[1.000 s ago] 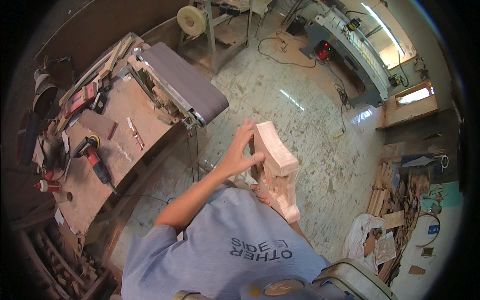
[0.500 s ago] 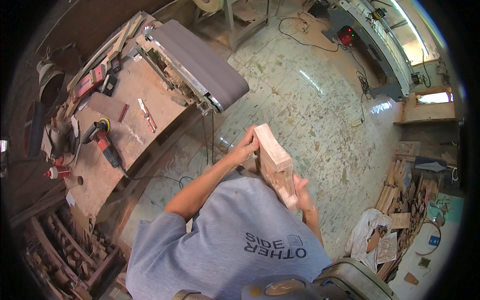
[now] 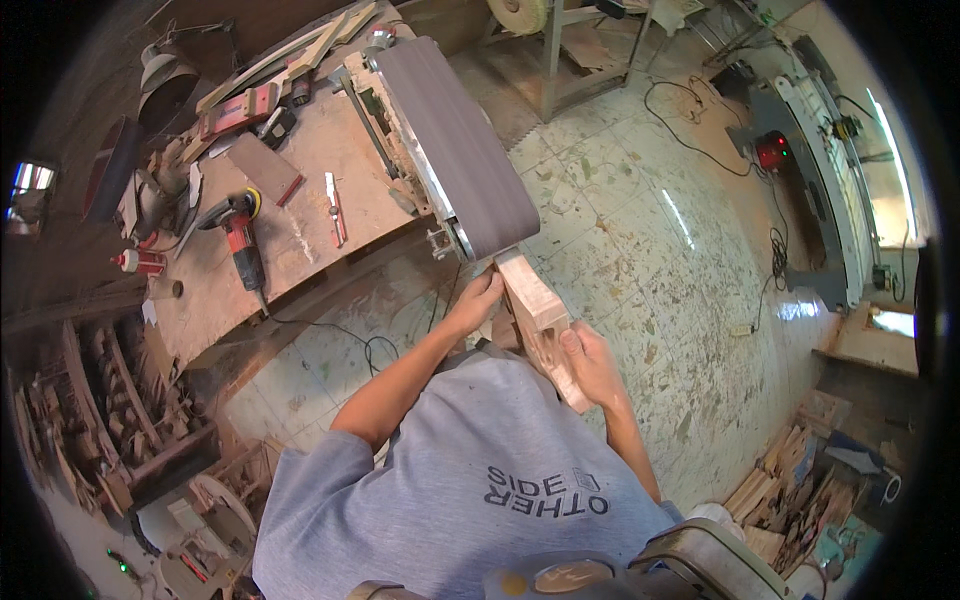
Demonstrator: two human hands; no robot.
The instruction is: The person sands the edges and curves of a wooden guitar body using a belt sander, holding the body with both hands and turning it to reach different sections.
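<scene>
Work piece: a pale carved wooden block (image 3: 540,325), long and roughly rectangular, held near the centre of the frame. Its upper end sits at the near end of the belt sander (image 3: 450,150) — touching the belt or just short of it; the contact itself cannot be confirmed from this angle.

Grip: left hand (image 3: 478,300) on the block's upper left side, fingers closed around the edge. Right hand (image 3: 590,365) on the lower right side, fingers wrapped over the face and thumb pressing. Both hands clamp the block firmly.

Progress, as a judgement: the block is already sawn to shape, with a scrolled or notched profile showing on its lower part, so the rough shaping appears complete. Sanding of the upper end appears to be in hand; the remaining faces show no sign either way, as surface finish is too fine to read here.

Condition of the block: light, raw timber, no stain or finish visible, edges looking square at the top end — no cracks discernible.

Surroundings: the sander is mounted at the right edge of a worn worktop (image 3: 300,230) in the upper left, which carries a red angle grinder (image 3: 240,240) and loose scraps.
</scene>
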